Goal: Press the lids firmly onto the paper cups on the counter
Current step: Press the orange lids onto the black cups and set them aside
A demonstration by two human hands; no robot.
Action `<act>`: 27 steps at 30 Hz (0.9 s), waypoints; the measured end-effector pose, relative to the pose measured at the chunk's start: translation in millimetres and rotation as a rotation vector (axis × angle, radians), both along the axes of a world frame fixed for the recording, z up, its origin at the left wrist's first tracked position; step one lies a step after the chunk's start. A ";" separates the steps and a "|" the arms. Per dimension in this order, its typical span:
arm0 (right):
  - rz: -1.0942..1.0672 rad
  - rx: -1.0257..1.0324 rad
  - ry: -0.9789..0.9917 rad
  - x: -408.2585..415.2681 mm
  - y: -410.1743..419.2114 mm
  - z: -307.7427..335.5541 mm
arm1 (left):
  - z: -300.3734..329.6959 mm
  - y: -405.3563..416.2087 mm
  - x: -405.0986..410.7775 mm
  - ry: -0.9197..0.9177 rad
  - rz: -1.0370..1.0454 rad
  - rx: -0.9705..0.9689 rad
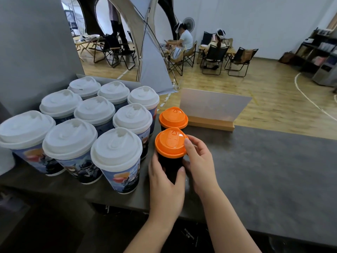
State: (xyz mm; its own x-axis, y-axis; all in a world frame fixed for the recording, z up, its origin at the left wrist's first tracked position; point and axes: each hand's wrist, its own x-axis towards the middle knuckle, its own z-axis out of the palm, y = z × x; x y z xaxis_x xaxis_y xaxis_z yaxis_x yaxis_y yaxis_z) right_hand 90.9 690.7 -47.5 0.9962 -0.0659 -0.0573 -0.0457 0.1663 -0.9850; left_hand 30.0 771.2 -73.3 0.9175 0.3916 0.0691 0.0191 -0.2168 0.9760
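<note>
Nine white-lidded cups [116,157], far orange cup [173,117]: capped. I log left hand [164,181] gripping the near cup [170,167], right hand [198,161] pinching its lid [170,142]: last seating.

Left hand [165,181] curled in a grip, thumb forward, right hand [199,159] curled, thumb raised, forearms converging

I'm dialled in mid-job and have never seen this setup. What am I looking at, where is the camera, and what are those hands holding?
There is no machine here: a person works with bare hands, filmed by one camera worn on the head, looking down. The left hand grips a black cup on the dark counter. The right hand rests its thumb on that cup's orange lid. A second orange-lidded cup stands just behind. To the left stand nine taller white-lidded cups, and a sign holder behind.
</note>
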 end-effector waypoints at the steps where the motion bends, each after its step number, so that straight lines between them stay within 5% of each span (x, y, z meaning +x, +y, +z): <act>1: -0.006 -0.004 0.002 0.0 0.4 -0.2 | -0.3 0.7 -1.3 0.008 -0.015 -0.002; 16: -0.095 0.003 0.040 -4.7 11.6 1.1 | 5.3 15.1 -15.4 0.035 -0.145 0.045; 27: -0.372 0.040 0.059 -42.1 -48.4 3.8 | 8.1 -8.0 -46.5 -0.022 -0.404 -0.036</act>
State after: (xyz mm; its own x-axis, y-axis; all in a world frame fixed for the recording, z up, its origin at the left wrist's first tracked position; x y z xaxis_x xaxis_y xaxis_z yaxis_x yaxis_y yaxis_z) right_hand 48.7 642.3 -43.7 0.8993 -0.4195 -0.1234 -0.0309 0.2205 -0.9749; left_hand -16.6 763.3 -65.2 0.9965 0.0024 0.0832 -0.0816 -0.1681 0.9824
